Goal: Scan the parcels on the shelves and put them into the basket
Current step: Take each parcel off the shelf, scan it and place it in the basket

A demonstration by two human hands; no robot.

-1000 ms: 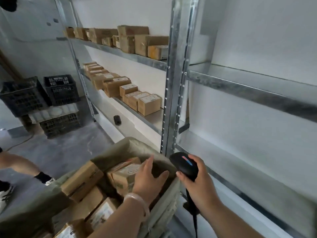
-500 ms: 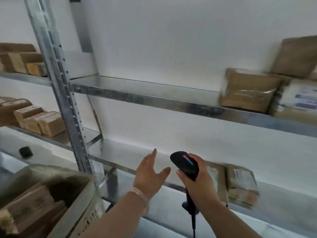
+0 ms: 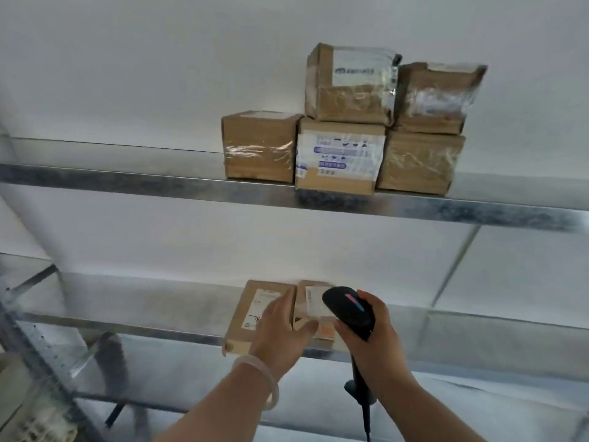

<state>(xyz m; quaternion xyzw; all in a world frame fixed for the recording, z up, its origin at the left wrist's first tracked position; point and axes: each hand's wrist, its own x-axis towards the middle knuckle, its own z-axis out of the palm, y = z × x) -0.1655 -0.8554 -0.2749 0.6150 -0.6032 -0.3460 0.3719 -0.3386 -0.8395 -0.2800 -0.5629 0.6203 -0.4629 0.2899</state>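
— Where the lower shelf [image 3: 143, 301] shows its front edge nearest, what is entered first?

— Item 1: left hand [image 3: 280, 330], bracelet at the wrist. Fingers straight and spread, nothing gripped, laid over the right half of the left parcel [image 3: 251, 314]. Whether the palm bears on the cardboard cannot be told.

— And beside it?

— Item 2: right hand [image 3: 369, 342], wrapped round the grip of a black scanner [image 3: 349, 314], cable hanging below. The scanner head sits over the white label of the right parcel [image 3: 314, 301].

— How do the parcels lie?

— Items 3 and 4: two flat cartons side by side, labels up. Each long axis runs from the front edge back toward the wall. The left parcel's near end overhangs that edge slightly.

— Which hand serves which?

— Judgement: the left hand is nearer the left parcel, directly above it, thumb at the seam between the two. A grasp across the short width, then a draw along the long axis, looks the fit.

— Farther back?

— Item 5: upper shelf [image 3: 127, 181], five taped boxes [image 3: 341, 154] at its front edge, three below and two on top, well apart from both hands.
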